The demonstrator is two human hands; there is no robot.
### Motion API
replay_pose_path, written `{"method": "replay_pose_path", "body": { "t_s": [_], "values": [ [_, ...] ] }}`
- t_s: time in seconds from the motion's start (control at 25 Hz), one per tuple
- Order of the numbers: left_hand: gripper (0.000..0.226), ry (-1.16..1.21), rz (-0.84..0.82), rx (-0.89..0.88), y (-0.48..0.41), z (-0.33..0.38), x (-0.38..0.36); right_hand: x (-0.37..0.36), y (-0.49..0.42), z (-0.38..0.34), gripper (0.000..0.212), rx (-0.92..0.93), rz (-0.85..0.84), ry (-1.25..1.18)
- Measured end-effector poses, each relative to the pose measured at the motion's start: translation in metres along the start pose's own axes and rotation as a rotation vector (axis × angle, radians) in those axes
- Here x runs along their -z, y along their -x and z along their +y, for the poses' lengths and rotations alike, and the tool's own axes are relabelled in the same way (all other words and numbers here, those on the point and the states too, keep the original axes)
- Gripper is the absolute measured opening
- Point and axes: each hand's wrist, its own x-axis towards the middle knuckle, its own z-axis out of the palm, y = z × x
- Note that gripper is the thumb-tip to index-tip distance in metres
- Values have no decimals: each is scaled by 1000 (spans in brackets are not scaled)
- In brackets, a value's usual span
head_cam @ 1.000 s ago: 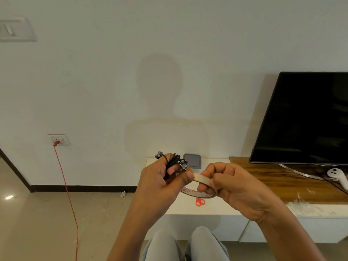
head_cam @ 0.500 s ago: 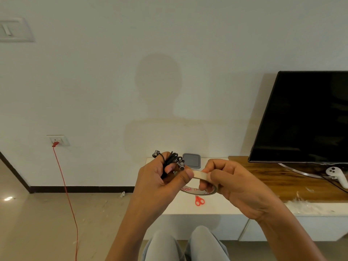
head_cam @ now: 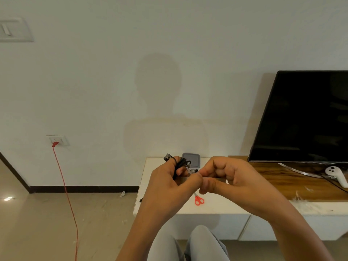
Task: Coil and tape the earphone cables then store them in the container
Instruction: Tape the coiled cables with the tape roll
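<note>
Left hand (head_cam: 167, 182) is raised over the low unit, fingers curled round a black earphone cable (head_cam: 179, 163) bunched into a coil; one earbud (head_cam: 166, 157) sticks out past the forefinger on the coil's left, and another metal end (head_cam: 194, 171) hangs at its right, by the thumb tip; I read this grip as a clamp to keep the loops from springing apart.

Right hand (head_cam: 237, 178) has its fingers curled inward and its thumb tip pressed against the left thumb, just beside the coil; whatever it pinches, if anything, is hidden behind its own knuckles, so I cannot tell; no tape shows plainly.

My judgement: coiling is done and taping is the step in hand, with the hands brought together so a strip can cross the bundle; storing is not yet done.

The grey square container (head_cam: 191, 160) sits at the far edge of the white cabinet top (head_cam: 143, 189), against the wall, directly behind the hands; it looks closed, so it will likely need opening first.

Red-handled scissors (head_cam: 199, 200) lie toward the front edge, below the hands; handy for cutting tape, I suppose.

A white controller (head_cam: 337, 174) rests on the wooden top (head_cam: 282, 185) at the foot of the television (head_cam: 301, 117), well apart from the work.

Risk: the loops may slip loose if the left grip eases before any tape bites.
</note>
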Motion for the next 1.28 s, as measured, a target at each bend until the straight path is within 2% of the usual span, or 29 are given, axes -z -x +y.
{"method": "replay_pose_path", "body": {
  "t_s": [0.08, 0.28, 0.44, 0.68, 0.96, 1.12, 1.28],
  "values": [
    [21, 12, -16, 8, -1, 1, -1, -1, -1, 1, 6, -37, -25, -64],
    [16, 59, -27, 40, -3, -1, 3, 1, -5, 4, 22, -110, 13, -155],
    [30, 143, 15, 43, -6, -5, 7, 5, -5, 4, 27, -80, -71, -204],
    [45, 290, 13, 114, -10, -14, 11, 6, -9, 13, 27, -99, -24, -237],
    [36, 338, 8, 155, -11, -19, 11, -1, -14, 15, 25, -126, 0, -269],
    [30, 446, -24, 190, -12, -20, 15, 2, -12, 14, 33, -109, -44, -404],
    [40, 560, -57, 251, -12, -20, 15, 3, -13, 19, 39, -116, -63, -515]
  ]
}}
